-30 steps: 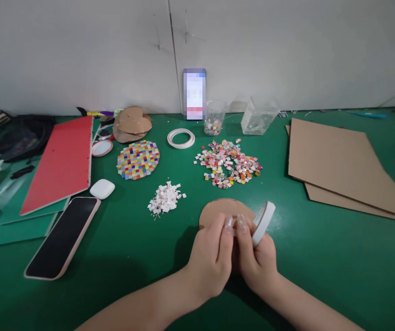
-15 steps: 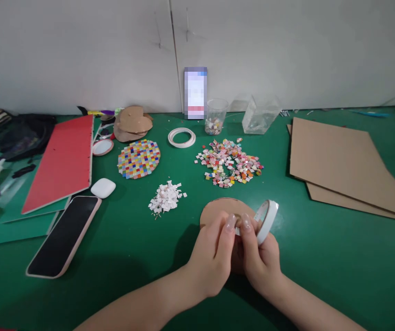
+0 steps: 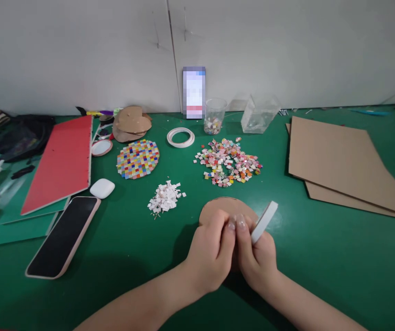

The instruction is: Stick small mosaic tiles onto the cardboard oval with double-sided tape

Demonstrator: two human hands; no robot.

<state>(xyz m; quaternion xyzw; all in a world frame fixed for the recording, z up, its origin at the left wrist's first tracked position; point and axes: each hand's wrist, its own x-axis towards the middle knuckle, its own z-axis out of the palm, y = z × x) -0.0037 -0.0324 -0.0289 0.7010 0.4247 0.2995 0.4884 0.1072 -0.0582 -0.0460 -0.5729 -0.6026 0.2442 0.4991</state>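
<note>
Right hand (image 3: 257, 262) closed round tape roll (image 3: 264, 221), near centre | left hand (image 3: 211, 257) pinching its edge, over cardboard disc (image 3: 218, 208) | roll probably light, stiff: grip by rim.

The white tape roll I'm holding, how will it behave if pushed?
The tape roll is a thin ring, so on edge it would probably roll or tip flat. It is probably light, being small in the right hand. Lying flat, it should slide rather than roll.
</note>
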